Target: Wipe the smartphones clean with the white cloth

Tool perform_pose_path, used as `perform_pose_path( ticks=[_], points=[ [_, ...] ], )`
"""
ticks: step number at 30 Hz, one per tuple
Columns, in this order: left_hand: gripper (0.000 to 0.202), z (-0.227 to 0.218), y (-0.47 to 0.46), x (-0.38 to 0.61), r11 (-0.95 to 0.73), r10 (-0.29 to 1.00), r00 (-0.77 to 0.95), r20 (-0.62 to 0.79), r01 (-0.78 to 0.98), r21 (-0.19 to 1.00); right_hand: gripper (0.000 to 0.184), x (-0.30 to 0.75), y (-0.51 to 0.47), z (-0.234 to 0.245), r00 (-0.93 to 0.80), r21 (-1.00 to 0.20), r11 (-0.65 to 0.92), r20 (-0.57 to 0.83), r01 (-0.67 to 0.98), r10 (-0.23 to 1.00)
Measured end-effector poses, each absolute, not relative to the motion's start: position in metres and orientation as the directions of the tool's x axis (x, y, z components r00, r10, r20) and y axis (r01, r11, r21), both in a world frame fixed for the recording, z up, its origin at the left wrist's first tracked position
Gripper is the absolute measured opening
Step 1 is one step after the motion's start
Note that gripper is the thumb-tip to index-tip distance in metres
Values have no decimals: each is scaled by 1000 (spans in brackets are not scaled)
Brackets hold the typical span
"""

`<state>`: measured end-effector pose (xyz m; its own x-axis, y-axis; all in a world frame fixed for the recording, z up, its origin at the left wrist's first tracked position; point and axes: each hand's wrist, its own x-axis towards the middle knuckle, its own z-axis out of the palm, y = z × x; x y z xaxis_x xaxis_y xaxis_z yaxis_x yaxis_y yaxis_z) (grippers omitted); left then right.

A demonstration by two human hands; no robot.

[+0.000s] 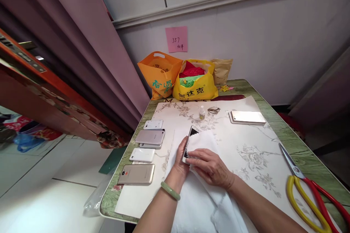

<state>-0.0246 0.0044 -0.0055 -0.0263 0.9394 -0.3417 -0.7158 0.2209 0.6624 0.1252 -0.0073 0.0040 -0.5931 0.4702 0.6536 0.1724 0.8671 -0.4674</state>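
My left hand [180,157], with a green bangle on its wrist, grips the left edge of a white phone [191,134] lying on the table. My right hand [210,166] lies over the phone's near end, its fingers flat and pressing a white cloth [203,143] onto the dark screen. The cloth covers most of the phone and trails back toward me.
Several phones [150,137] lie in a column at the left on a floral sheet [246,153]. Another phone [247,117] lies at the back right, near a small bottle [202,113] and glasses [213,109]. Scissors [306,189] rest at the right edge. Orange [160,74] and yellow [194,85] bags stand at the back.
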Motion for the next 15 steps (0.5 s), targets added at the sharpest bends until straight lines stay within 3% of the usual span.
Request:
perform_pose_path(
  ticks=[3,8,11,15],
  points=[
    [26,0,2,-25,198,942,-55,-330,-703,683,47,125,-6,0,-597,-516,845,636,143,489],
    [15,-4,5,-21,196,948,-28,-317,-732,652,49,124,2,-14,-332,-659,697,615,282,716],
    [17,-10,8,-21,226,937,10,-348,-779,585,49,125,4,-16,-330,-585,717,638,380,696],
    [21,-10,10,-24,190,945,-29,-326,-763,618,42,126,1,-10,-479,-441,817,663,372,576]
  ],
)
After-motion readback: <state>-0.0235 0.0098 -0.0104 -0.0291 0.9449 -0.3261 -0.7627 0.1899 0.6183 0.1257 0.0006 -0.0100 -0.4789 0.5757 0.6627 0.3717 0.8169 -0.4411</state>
